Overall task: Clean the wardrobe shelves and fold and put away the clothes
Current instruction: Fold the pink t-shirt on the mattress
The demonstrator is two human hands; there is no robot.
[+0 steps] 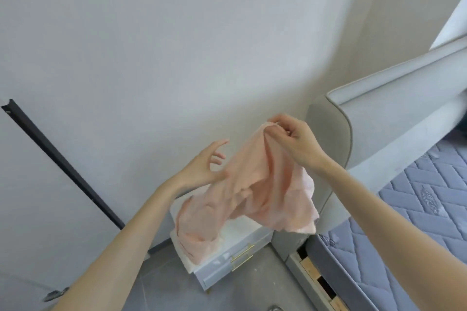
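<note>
Your right hand (294,137), a little right of the middle of the frame, has its fingers curled and pinches the top edge of the pink garment (255,192), which hangs down from it. Your left hand (202,166) is just left of the cloth with its fingers spread and relaxed, and only its thumb side touches the fabric. The lower end of the garment lies on the white nightstand (237,250) at lower centre, beside the grey bed (379,118) on the right.
</note>
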